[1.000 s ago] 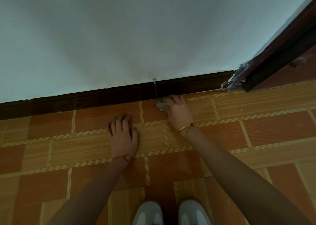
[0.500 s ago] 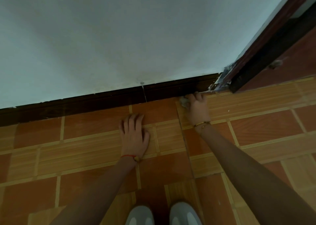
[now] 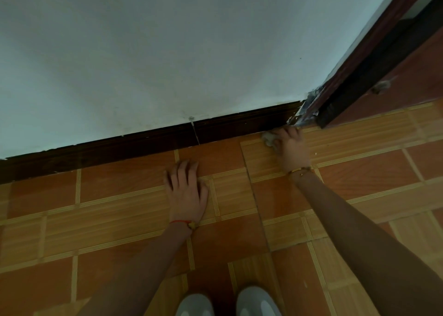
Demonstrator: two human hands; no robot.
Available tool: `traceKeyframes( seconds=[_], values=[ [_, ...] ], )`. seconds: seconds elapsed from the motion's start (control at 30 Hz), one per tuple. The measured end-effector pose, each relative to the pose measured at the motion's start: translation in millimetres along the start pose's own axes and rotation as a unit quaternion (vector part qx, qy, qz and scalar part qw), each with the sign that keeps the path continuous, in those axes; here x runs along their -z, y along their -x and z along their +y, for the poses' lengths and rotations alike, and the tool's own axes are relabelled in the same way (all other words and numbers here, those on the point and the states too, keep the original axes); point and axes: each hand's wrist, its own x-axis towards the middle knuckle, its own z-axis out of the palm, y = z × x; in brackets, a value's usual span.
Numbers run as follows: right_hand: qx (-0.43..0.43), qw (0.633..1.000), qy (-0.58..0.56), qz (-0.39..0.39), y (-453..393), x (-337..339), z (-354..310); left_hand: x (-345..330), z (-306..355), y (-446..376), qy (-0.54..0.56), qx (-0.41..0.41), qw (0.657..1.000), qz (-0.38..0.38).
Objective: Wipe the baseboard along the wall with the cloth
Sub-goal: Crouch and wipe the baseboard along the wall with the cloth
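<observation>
A dark brown baseboard (image 3: 148,145) runs along the foot of the pale wall, rising from left to right. My right hand (image 3: 291,147) grips a small grey cloth (image 3: 269,139) and holds it at the baseboard's right end, where floor meets board beside the door frame. Most of the cloth is hidden under the fingers. My left hand (image 3: 185,191) rests flat on the orange floor tiles with its fingers spread, a short way in front of the baseboard.
A dark wooden door frame (image 3: 374,59) with chipped paint at its foot stands at the right, just past my right hand. A thin vertical seam (image 3: 195,133) splits the baseboard. My two grey shoes (image 3: 227,301) are at the bottom edge.
My right hand has slid the cloth rightward along the baseboard, from near the seam to the door frame. My left hand has stayed flat on the tiles while the view shifted right.
</observation>
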Motion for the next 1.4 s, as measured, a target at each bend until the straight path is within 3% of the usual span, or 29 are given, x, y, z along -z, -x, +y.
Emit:
traceKeyframes(
  seconds=[0.17, 0.33, 0.4, 0.47, 0.6, 0.67, 0.9, 1.07, 1.17, 1.27, 1.4],
  values=[
    [-0.05, 0.998, 0.035, 0.007, -1, -7, -19, 0, 1, 0, -0.002, 0.001, 1.0, 0.003],
    [0.109, 0.993, -0.034, -0.035, 8, -20, -59, 0, 2, -1, -0.001, 0.001, 1.0, 0.006],
    [0.129, 0.989, -0.063, -0.043, 8, -20, -56, 0, 2, -1, 0.0, -0.001, 1.0, 0.013],
    [0.09, 0.993, -0.071, -0.031, 6, -15, -43, 0, 1, -1, 0.011, -0.002, 1.0, 0.018],
    [-0.079, 0.994, -0.061, 0.047, 1, -4, -15, 3, -6, 3, 0.027, -0.005, 0.999, 0.022],
    [-0.091, 0.994, -0.045, 0.044, 0, -4, -19, 4, -8, 7, 0.032, 0.004, 0.999, 0.025],
    [0.043, 0.997, -0.059, -0.035, 12, -32, -90, 15, -28, 13, 0.026, 0.05, 0.997, 0.043],
    [0.18, 0.974, -0.108, -0.081, 20, -47, -137, 23, -54, 16, 0.01, 0.085, 0.995, 0.048],
    [0.211, 0.963, -0.136, -0.102, 20, -50, -148, 24, -66, 21, 0.011, 0.117, 0.991, 0.058],
    [0.179, 0.964, -0.192, -0.036, 26, -46, -148, 23, -67, 21, 0.018, 0.129, 0.99, 0.06],
    [0.034, 0.953, -0.28, 0.11, 30, -37, -158, 23, -65, 19, 0.015, 0.133, 0.989, 0.056]
  ],
)
